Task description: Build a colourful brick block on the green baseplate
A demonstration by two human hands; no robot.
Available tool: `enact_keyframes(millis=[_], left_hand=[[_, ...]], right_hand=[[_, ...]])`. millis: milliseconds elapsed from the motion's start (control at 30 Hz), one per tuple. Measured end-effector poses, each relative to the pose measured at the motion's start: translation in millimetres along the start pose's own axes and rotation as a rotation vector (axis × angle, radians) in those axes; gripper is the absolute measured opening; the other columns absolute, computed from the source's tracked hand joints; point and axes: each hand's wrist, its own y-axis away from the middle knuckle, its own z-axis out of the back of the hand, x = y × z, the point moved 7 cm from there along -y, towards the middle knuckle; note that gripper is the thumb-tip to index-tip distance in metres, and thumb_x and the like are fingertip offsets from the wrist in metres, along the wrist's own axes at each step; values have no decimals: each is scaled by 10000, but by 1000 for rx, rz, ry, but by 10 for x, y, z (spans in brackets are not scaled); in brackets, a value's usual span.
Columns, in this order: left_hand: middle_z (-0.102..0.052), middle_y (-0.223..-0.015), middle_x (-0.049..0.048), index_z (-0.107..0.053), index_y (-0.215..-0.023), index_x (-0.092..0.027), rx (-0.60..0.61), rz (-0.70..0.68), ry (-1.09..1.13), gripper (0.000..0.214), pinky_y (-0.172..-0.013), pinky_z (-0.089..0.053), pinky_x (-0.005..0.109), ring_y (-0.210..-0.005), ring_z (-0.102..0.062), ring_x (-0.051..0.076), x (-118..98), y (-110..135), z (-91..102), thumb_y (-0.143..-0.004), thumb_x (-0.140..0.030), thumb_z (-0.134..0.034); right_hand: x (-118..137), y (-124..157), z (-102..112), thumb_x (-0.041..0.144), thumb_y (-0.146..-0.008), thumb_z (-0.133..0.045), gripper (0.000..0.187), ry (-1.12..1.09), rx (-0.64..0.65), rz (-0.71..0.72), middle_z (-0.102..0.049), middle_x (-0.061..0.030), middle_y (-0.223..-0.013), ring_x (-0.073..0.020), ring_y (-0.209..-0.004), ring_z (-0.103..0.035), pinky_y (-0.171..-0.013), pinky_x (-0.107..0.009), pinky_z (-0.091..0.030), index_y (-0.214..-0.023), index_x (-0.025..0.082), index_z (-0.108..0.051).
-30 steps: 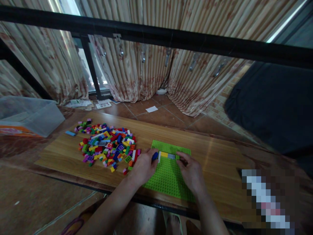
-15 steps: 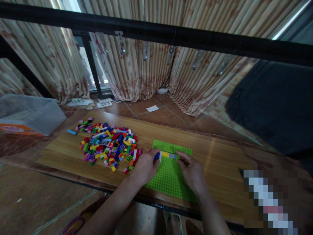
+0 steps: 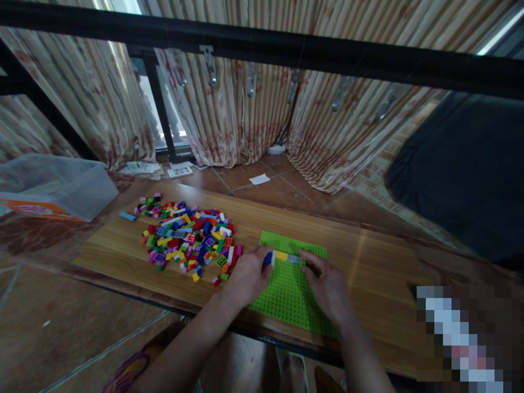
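A green studded baseplate [image 3: 290,305] lies on the wooden board in front of me. Across its upper part runs a short row of toy bricks: a white brick [image 3: 273,258], a yellow brick [image 3: 281,255] and a grey-blue brick [image 3: 293,258]. At the row's left end my left hand [image 3: 252,274] pinches a blue brick [image 3: 267,258], close against the white one. My right hand [image 3: 326,285] is at the row's right end, its thumb and forefinger curled round a small spot beside the grey-blue brick. Whatever is between those fingertips is hidden.
A heap of mixed toy bricks [image 3: 192,237] spreads over the wooden board [image 3: 376,289], left of the baseplate. A light blue brick [image 3: 128,216] lies apart. Farther left stands a clear plastic bin [image 3: 92,191]. A dark metal rail [image 3: 262,41] crosses before the curtains.
The whole view has shifted slightly, moving the scene a little to the right. Both hands stay at the two ends of the brick row.
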Motion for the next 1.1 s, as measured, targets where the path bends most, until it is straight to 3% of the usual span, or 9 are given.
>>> enact_keyframes(millis=[767, 1100], left_hand=[[-645, -1154, 75, -566, -1225, -194, 30, 12, -17, 388, -957, -477, 341, -1027, -630, 210, -15, 4, -7, -846, -127, -517], [-641, -1143, 83, -572, -1224, -194, 64, 9, -76, 380, -941, -484, 358, -1014, -632, 223, -26, 17, -20, -858, -124, -495]], right_hand=[[115, -35, 35, 272, -844, -524, 365, 85, 27, 119, -711, -53, -1075, -223, -995, -655, -951, -436, -485, -1175, 285, -678], [238, -87, 12, 197, -829, -566, 412, 288, 161, 261, -718, -37, -1093, -240, -989, -634, -943, -447, -455, -1218, 302, -655]])
